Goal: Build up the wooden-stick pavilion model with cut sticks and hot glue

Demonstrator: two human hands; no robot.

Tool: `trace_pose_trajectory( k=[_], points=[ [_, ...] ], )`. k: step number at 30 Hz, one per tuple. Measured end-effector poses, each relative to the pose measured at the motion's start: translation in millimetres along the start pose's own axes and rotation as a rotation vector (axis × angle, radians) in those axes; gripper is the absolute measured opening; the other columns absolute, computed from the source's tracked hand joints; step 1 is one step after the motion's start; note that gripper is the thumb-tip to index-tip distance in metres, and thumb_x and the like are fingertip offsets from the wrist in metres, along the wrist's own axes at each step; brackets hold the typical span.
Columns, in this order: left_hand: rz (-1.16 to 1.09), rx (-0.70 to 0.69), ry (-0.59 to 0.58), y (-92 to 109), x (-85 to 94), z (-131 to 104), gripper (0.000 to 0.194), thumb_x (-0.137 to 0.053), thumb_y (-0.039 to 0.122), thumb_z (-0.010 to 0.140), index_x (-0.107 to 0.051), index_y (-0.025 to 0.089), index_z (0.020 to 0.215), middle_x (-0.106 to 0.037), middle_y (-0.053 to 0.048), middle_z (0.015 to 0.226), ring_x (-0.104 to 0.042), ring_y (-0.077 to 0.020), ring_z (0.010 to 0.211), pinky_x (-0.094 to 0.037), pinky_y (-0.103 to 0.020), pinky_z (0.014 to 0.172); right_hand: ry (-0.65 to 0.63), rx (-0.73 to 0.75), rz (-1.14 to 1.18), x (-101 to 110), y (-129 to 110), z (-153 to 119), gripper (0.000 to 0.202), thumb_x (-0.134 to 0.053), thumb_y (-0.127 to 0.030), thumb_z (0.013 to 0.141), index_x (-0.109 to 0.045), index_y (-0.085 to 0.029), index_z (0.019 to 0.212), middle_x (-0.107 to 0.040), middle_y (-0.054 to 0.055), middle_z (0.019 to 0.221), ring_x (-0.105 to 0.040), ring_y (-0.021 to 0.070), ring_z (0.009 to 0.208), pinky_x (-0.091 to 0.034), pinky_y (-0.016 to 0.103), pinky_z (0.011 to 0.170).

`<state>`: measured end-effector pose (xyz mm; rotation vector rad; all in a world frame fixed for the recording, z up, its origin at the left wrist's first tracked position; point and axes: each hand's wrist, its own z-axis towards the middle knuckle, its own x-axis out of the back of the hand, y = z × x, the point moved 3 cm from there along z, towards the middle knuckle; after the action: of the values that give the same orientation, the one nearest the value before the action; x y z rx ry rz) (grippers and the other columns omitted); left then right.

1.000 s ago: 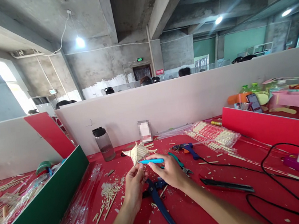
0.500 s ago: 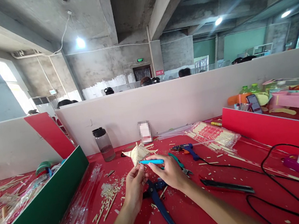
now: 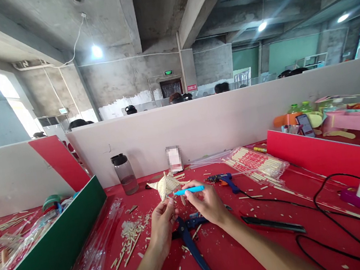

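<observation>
My right hand [image 3: 209, 205] is closed around a light blue pen [image 3: 192, 190], held nearly level with its tip pointing left. Just in front of the tip stands a small model of pale wooden sticks [image 3: 167, 185], shaped like a ridged roof with upturned pointed corners. My left hand [image 3: 161, 221] is pinched shut at the model's near corner; whether it grips the model or a small piece beside it is hidden. Below both hands lies a dark blue long-handled cutter [image 3: 191, 244] on the red table.
A glue gun [image 3: 223, 179] and a bag of sticks [image 3: 258, 164] lie at back right. A black strip-shaped tool [image 3: 273, 223] and black cables [image 3: 339, 249] are on the right. Stick offcuts [image 3: 130, 248], a plastic wrapper [image 3: 97, 247] and a bottle [image 3: 125, 175] are left. Dividers [image 3: 172, 129] enclose the table.
My right hand has drawn the pen a little to the right and up, so its tip is off my left fingertips. My left hand and the stick model look unmoved.
</observation>
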<state>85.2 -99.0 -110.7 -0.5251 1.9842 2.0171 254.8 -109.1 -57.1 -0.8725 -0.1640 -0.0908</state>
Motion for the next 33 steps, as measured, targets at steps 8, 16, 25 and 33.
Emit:
trace_pose_trajectory(
  k=[8, 16, 25, 33],
  points=[
    [0.011, 0.018, -0.01, -1, 0.7, -1, 0.046, -0.092, 0.047, 0.057, -0.069, 0.014, 0.08, -0.064, 0.002, 0.07, -0.059, -0.0075, 0.061, -0.046, -0.017, 0.059, -0.442, 0.089, -0.238, 45, 0, 4, 0.026, -0.054, -0.032, 0.096, -0.073, -0.022, 0.111, -0.075, 0.002, 0.085, -0.069, 0.0177, 0.075, -0.05, 0.026, 0.071],
    [0.017, 0.002, -0.028, 0, -1.7, 0, 0.043, -0.09, 0.047, 0.06, -0.068, 0.016, 0.079, -0.065, 0.002, 0.072, -0.06, -0.0084, 0.064, -0.047, -0.018, 0.062, -0.704, 0.082, -0.541, 37, 30, -4, 0.032, -0.053, -0.017, 0.093, -0.076, -0.027, 0.112, -0.077, 0.004, 0.109, -0.07, 0.0217, 0.1, -0.049, 0.029, 0.088],
    [0.027, 0.004, -0.007, 1, 0.8, 15, 0.046, -0.091, 0.047, 0.057, -0.067, 0.016, 0.08, -0.067, 0.002, 0.073, -0.062, -0.0096, 0.067, -0.047, -0.016, 0.06, -0.655, 0.167, -0.513, 22, 48, -5, 0.02, -0.063, -0.018, 0.09, -0.077, -0.024, 0.103, -0.078, 0.005, 0.097, -0.068, 0.0223, 0.091, -0.048, 0.03, 0.082],
    [0.041, -0.024, -0.023, 4, 5.1, 22, 0.045, -0.091, 0.047, 0.058, -0.065, 0.015, 0.077, -0.062, 0.003, 0.071, -0.059, -0.0082, 0.064, -0.047, -0.016, 0.06, -0.639, 0.166, -0.476, 18, 48, -4, 0.016, -0.065, -0.018, 0.089, -0.077, -0.024, 0.099, -0.078, 0.004, 0.093, -0.068, 0.021, 0.089, -0.047, 0.028, 0.08]
  ],
)
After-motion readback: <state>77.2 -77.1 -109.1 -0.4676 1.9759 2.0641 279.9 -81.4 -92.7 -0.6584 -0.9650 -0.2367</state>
